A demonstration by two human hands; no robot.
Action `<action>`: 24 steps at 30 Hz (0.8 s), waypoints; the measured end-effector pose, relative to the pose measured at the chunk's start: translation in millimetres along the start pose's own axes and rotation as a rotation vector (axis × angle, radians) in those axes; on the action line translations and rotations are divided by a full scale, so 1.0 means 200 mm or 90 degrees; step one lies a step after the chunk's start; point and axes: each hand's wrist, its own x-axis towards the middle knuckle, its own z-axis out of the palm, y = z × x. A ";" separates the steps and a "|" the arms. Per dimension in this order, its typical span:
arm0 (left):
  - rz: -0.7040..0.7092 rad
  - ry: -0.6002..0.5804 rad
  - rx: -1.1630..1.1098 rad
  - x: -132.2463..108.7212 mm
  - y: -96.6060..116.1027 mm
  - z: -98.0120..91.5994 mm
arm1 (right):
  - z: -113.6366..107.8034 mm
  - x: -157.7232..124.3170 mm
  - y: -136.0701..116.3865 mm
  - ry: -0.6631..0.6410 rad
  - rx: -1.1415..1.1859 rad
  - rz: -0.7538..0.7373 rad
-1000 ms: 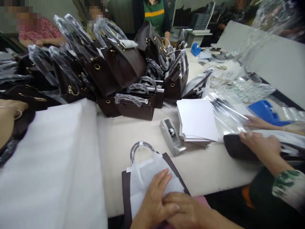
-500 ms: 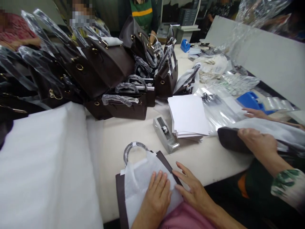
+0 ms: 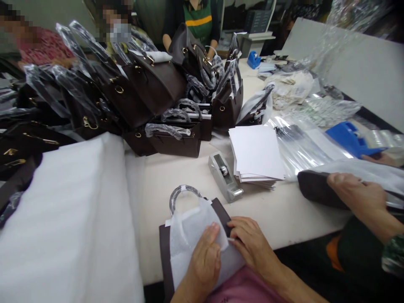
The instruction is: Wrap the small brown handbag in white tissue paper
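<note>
A dark brown handbag lies flat at the table's near edge, its plastic-wrapped handle pointing away from me. A white foam sheet covers its front. My left hand rests flat on the sheet, fingers together and stretched out. My right hand sits at the sheet's right edge, fingers curled and pinching the foam by the bag's side.
A grey tape dispenser and a stack of white paper lie just beyond. A thick pile of white foam fills the left. Several wrapped brown bags crowd the back. A co-worker's hand holds a dark bag at right.
My right hand drew in from spread fingers to a pinch on the foam's right edge. My left hand stayed flat on the sheet. The view shifted slightly.
</note>
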 end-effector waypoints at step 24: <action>0.099 -0.193 0.100 0.03 -0.01 -0.01 | 0.10 0.37 0.17 -0.102 0.272 0.150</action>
